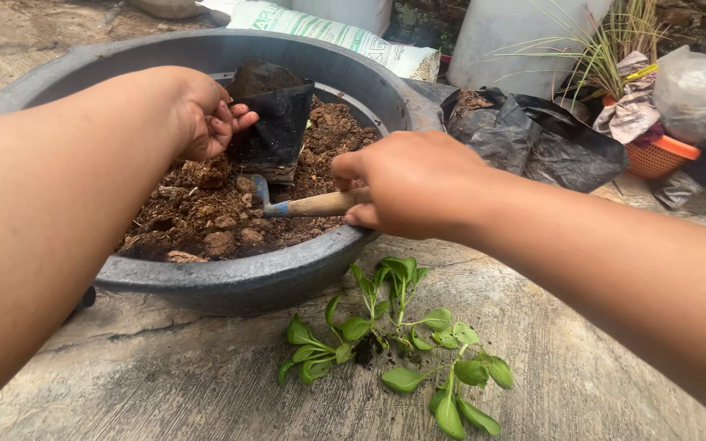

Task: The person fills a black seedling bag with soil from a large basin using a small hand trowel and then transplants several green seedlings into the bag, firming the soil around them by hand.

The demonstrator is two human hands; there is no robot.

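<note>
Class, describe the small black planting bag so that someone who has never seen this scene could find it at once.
Start at the big grey basin full of brown soil. At its far side, the left hand grips a small black bag standing upright on the soil. Unlike the crumpled black plastic outside the basin, it is held open and already packed with dark soil.

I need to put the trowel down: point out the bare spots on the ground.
Bare concrete lies left of the seedlings, below the basin, and right of them under the right hand's arm. Crowded: inside the basin, and beyond its right rim around the black plastic bags and orange basket.
</note>
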